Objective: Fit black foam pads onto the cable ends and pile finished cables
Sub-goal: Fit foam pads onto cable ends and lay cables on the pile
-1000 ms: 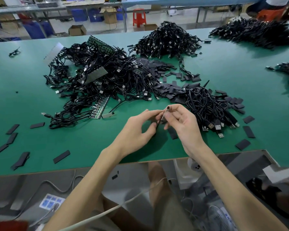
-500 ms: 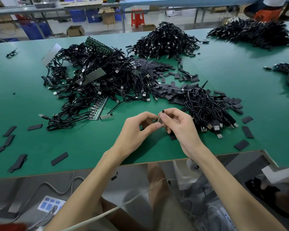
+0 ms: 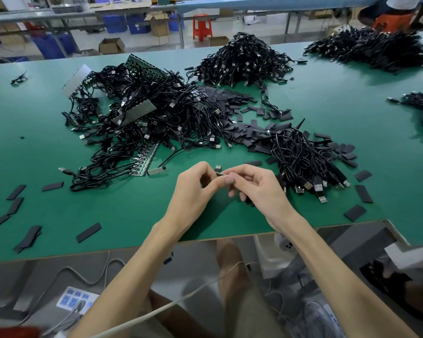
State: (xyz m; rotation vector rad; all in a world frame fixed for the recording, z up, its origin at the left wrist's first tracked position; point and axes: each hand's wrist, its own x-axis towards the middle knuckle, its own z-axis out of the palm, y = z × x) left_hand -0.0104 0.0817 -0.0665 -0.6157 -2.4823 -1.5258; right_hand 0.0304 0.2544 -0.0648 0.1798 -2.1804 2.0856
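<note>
Cable end point(image 3: 217, 168) is pinched between left hand point(image 3: 193, 191) and right hand point(image 3: 261, 189), plug tip pointing away from the person; any foam pad is hidden under the fingers. Cable pile point(image 3: 303, 159) lies just beside the right hand, which is likely the nearer one for dropping it.

Table top point(image 3: 327, 113): smooth matt green mat.
Foam pads point(image 3: 239, 103): matt black.
Cable plugs point(image 3: 315, 186): shiny metal.
Stool point(image 3: 202, 26): glossy red plastic.

A silver plug end point(image 3: 218, 169) sticks up at centre, pinched between fingers point(image 3: 227, 179). Tangled black cables point(image 3: 142, 118) sprawl at 10 o'clock, a smaller bundle point(image 3: 300, 157) lies at 3 o'clock, and flat black foam pads point(image 3: 244, 135) are heaped between them.
</note>
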